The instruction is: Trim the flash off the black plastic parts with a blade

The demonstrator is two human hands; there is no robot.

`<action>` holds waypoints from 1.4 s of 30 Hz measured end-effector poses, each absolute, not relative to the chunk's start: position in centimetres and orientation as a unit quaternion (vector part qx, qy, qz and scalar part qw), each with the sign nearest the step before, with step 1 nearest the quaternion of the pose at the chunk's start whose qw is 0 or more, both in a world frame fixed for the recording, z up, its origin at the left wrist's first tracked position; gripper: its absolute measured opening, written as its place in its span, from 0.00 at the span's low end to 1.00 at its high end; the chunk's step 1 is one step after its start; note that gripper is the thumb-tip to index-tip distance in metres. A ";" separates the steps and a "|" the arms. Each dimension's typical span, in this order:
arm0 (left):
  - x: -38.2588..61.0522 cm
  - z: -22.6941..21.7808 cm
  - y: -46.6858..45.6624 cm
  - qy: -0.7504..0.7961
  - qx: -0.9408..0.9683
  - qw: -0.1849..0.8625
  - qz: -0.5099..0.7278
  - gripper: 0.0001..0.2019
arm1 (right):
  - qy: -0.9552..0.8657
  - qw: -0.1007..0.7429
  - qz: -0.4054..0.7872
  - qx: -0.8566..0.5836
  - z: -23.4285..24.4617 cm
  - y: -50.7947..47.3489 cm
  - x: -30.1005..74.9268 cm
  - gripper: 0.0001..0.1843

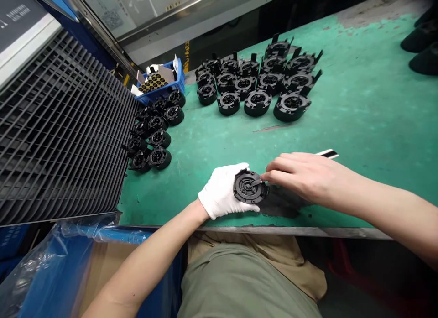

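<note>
Lower centre of frame | you are clamping a black round housing (pixel 249 186) in your gloved left grip (pixel 221 191), steadying it | your bare right grip (pixel 308 176) is closing on a slim tool (pixel 327 154), tip touching the housing | matching housings (pixel 258 102) are sitting in rows, upper centre, on the green desk (pixel 356 103)

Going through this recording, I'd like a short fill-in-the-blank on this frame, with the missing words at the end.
The left hand wears a white ____. It holds a round black part. The right hand is ____ and pinches a thin tool. The bench mat is coloured ____. A black slatted rack lies on the person's ____ side.

glove; bare; green; left
</note>
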State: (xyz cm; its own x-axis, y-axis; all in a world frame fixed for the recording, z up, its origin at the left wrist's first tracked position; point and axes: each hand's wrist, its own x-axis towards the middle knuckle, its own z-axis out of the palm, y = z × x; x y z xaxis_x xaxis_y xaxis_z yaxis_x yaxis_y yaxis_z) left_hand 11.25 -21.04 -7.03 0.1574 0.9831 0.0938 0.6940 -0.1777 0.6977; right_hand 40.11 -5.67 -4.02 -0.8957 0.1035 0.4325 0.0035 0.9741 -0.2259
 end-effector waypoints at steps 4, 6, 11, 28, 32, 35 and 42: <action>11.3 -6.9 -21.0 0.588 0.708 0.277 0.276 0.62 | -0.964 0.235 0.123 -0.027 -3.4 -5.4 40.2 0.21; 11.2 -6.8 -21.0 0.587 0.709 0.281 0.273 0.61 | -0.966 0.231 0.116 -0.025 -3.1 -5.4 40.5 0.22; 11.2 -7.0 -21.0 0.590 0.709 0.274 0.270 0.63 | -0.974 0.210 0.089 -0.016 -3.1 -5.1 40.2 0.22; 11.2 -6.8 -20.9 0.582 0.718 0.279 0.261 0.61 | -0.967 0.199 0.157 -0.025 -3.7 -4.9 40.3 0.20; 11.2 -7.1 -21.0 0.585 0.715 0.274 0.268 0.64 | -0.958 0.218 0.182 -0.023 -3.6 -4.7 39.5 0.18; 11.1 -7.4 -21.1 0.585 0.717 0.269 0.267 0.66 | -0.924 0.240 0.292 -0.063 -3.2 -4.9 39.4 0.11; 11.0 -7.6 -21.2 0.588 0.715 0.270 0.263 0.68 | -0.933 0.221 0.271 -0.084 -3.3 -5.8 40.0 0.12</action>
